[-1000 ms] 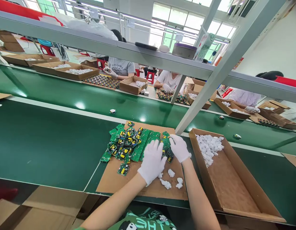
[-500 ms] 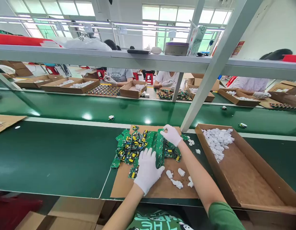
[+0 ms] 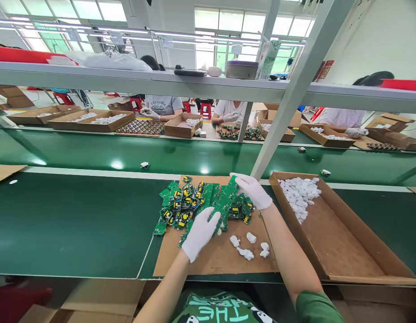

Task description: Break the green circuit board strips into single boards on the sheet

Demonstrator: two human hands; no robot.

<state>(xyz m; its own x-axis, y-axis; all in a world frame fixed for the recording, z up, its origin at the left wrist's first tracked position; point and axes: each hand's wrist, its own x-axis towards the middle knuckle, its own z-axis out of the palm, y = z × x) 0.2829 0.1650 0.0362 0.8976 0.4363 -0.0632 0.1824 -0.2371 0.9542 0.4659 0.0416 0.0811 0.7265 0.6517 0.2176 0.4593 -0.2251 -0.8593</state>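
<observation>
L hand, gloved white, grips the lower end of a green PCB strip, thumb on top; R hand, same glove, holds its upper end w/ fingers closed on the edge. Strip's tilted, running lower L to upper R over the cardboard sheet; can't tell if its underside touches anything. More green strips lie just L of it. Next to those, a messy board pile, green w/ yellow & black parts, spills past the sheet's L edge onto the dark green tabletop. A smaller board cluster sits R of the strip, below R hand. Nearer the wearer, 4 crumpled white bits lie on the sheet, R of L hand.

Big open carton stands R of the sheet, white pcs heaped at its far end, rest bare. Beyond, a green belt carries 3 small pcs, spaced well apart. Far side: 3 co-workers, w/ boxes & boards in front. Shelf overhead holds a purple-lidded tin & a drink carton, side by side.
</observation>
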